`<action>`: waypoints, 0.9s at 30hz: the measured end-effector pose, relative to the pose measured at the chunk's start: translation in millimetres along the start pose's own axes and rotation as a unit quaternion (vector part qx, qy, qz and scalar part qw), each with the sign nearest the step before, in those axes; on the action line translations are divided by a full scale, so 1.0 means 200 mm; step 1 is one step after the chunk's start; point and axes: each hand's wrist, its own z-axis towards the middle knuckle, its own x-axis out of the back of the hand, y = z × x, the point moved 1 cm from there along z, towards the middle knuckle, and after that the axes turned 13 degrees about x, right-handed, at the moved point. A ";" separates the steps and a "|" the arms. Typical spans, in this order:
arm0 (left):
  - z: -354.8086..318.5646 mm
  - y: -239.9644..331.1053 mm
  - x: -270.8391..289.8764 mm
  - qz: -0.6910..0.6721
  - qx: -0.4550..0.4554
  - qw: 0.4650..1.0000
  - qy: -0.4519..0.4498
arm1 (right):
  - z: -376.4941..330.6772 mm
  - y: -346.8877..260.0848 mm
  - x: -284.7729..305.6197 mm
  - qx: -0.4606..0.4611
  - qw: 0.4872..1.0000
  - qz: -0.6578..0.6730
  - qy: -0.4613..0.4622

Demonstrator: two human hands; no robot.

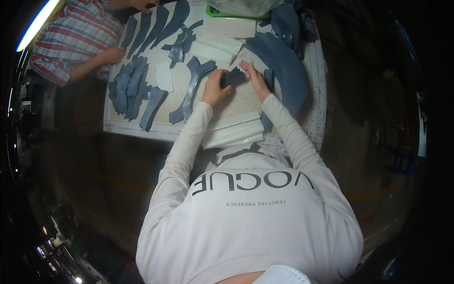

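My left hand (215,89) is closed round a small fanned stack of dark blue-grey cut pieces (232,77), thin and flat like leather or cloth. Just beyond the stack's right end, my right hand (256,80) is held with its fingers stretched out and nothing in them. A narrow blue-grey strip (269,79) lies beside that hand, partly hidden by it. Left of my left hand is a long forked blue-grey piece (193,87). Close to my body, between my forearms, rests a pile of white sheets (234,131).
The pale worktable (318,113) carries a large curved blue-grey piece (288,71) at right and a heap of smaller pieces (127,87) at left. More white sheets (215,49) and a green tray (227,14) lie farther back. A co-worker's hand (113,55) touches pieces at far left.
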 end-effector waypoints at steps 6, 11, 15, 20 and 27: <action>-0.05 0.00 -0.04 0.111 -0.049 0.990 0.070 | -0.04 0.04 -0.15 -0.023 0.998 0.001 -0.060; -0.05 -0.01 -0.01 0.156 -0.042 0.986 0.036 | 0.25 0.03 -0.03 0.130 0.932 -0.334 0.051; -0.06 0.00 0.00 0.196 -0.002 0.980 0.021 | 0.37 0.03 0.05 0.121 0.836 -0.534 0.018; -0.09 0.01 0.04 0.107 0.024 0.994 0.023 | 0.41 0.03 0.04 0.153 0.787 -0.597 -0.036; -0.12 0.02 0.10 0.116 0.069 0.991 -0.009 | 0.39 -0.11 0.11 0.161 0.889 -0.429 -0.014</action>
